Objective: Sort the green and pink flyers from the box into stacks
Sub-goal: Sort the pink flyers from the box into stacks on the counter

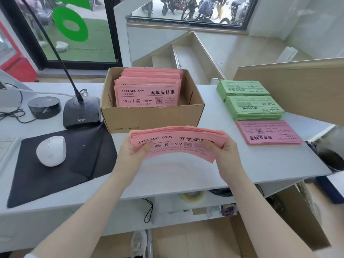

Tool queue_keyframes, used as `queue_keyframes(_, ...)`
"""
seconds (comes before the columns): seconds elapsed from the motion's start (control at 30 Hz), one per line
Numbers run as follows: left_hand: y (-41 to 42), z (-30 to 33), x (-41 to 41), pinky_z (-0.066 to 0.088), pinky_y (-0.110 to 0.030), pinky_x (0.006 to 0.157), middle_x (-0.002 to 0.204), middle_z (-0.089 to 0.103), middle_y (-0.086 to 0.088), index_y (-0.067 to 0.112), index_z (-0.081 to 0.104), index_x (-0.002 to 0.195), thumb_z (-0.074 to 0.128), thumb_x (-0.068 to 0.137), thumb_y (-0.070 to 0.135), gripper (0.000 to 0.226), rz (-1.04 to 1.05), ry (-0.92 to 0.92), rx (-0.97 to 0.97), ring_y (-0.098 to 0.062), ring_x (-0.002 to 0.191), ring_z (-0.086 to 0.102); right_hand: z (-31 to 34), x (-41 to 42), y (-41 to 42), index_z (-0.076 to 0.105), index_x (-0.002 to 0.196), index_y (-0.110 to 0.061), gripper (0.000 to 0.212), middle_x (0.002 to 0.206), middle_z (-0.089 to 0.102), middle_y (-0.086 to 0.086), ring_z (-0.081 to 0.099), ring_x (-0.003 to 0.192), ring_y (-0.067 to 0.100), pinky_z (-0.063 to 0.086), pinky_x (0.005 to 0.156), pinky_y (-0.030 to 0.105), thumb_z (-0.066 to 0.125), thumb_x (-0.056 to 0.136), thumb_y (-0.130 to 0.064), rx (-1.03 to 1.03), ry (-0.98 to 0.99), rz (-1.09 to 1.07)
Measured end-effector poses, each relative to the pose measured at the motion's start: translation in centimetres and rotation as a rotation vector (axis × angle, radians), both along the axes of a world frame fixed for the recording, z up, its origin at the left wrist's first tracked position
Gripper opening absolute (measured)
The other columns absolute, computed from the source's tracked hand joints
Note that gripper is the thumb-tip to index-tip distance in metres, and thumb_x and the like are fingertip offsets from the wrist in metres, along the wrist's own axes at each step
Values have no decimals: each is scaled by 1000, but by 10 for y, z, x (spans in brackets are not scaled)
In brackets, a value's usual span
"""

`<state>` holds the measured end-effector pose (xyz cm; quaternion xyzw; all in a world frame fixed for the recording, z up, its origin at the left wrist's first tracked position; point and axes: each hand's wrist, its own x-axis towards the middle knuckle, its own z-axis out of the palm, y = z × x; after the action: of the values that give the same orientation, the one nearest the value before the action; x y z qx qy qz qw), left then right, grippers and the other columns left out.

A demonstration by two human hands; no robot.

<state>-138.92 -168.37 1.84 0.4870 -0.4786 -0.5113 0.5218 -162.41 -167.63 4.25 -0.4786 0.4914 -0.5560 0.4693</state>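
A bundle of pink flyers (178,141) arches above the white desk, just in front of the cardboard box (152,118). My left hand (133,149) grips its left end and my right hand (223,149) grips its right end. More pink flyers (149,90) stand upright inside the box. To the right of the box lie two green flyer stacks (243,89) (255,108), one behind the other. A thin pink stack (268,132) lies flat in front of them.
A black mouse pad (74,164) with a white mouse (51,150) lies at left. Behind it stand a gooseneck microphone base (81,113) and a round black device (44,107). A wooden panel (307,86) rises at the right, beside the green stacks.
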Motion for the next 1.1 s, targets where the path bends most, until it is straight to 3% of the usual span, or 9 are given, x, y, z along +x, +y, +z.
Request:
queue_keyframes(0.13,5,-19,-3,49,-32,95,115,64,-2,13,50,120,52,92,3,30,-43,-107,67,-18,111,59,-25,-3,4,65,104,-17,28,94,72,-5,67,88,10,53,78,31,66,81,0,152,144,28)
queue_keyframes(0.27,12,-23,-9,48,-17,89,120,62,-4,8,45,128,47,94,1,35,-39,-105,-14,-11,112,57,-28,-9,5,63,108,-15,27,101,70,0,65,97,12,52,85,25,56,88,2,93,113,-12)
queue_keyframes(0.43,9,-30,-10,44,-20,94,115,62,10,21,46,123,49,94,8,32,-72,-242,11,1,106,57,-37,-10,5,64,95,-23,25,89,69,-14,64,79,-7,49,70,9,55,89,0,170,147,41)
queue_keyframes(0.53,1,-22,-7,43,-11,87,106,60,21,29,46,119,51,94,9,33,-62,-346,-13,12,98,55,-24,-19,-10,65,92,-19,27,76,71,-16,65,71,-2,50,65,15,63,82,5,205,163,43)
queue_keyframes(0.7,-14,20,2,37,0,65,89,60,9,15,53,117,54,92,8,26,-68,-666,-268,-4,76,55,23,-39,-23,66,88,-21,22,74,72,-3,64,71,11,48,69,22,70,78,-3,115,398,149)
queue_keyframes(0.87,-27,74,6,43,-7,67,81,66,22,35,58,106,60,80,30,26,-184,-746,-518,4,77,58,56,-11,-34,64,91,-34,19,86,69,-7,67,78,14,54,71,29,69,80,-19,32,731,382)
queue_keyframes(0.93,-30,86,0,44,-5,70,82,65,32,31,66,97,71,77,22,22,-138,-614,-491,10,78,61,60,3,-39,64,95,-27,18,93,71,-8,68,84,13,56,76,33,67,83,-14,-6,629,394)
queue_keyframes(1.03,-33,87,-10,53,-20,65,83,73,11,27,61,98,73,75,11,30,-70,-128,-257,-7,78,69,59,18,-41,60,102,-20,21,95,73,-8,70,88,15,57,73,30,60,87,-4,46,341,421)
queue_keyframes(1.1,-34,77,-14,54,-29,69,90,73,3,21,57,106,70,74,19,35,-70,35,-170,-15,84,69,51,25,-41,58,102,-19,22,93,73,-8,70,87,16,56,69,29,55,89,-1,42,237,371)
